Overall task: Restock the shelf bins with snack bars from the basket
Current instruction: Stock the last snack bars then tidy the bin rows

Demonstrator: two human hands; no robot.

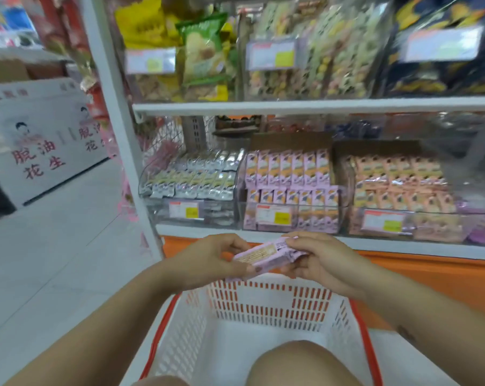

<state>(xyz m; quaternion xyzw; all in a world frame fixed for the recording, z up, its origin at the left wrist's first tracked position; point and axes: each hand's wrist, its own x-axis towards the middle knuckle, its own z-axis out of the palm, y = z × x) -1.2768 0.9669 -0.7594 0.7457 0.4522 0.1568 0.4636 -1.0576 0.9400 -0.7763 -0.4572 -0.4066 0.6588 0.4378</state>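
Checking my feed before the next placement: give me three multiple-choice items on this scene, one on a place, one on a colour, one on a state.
1. Where are the held snack bars?
A. above the basket
B. inside a shelf bin
C. on the floor

2. What colour is their wrapper?
A. green
B. black
C. pink

3. Which hands grip them?
A. left only
B. both
C. neither

Answers:
1 A, they are held over the basket's white slotted wall.
2 C, the wrapper is plainly pink.
3 B, the left hand and the right hand each pinch one end.
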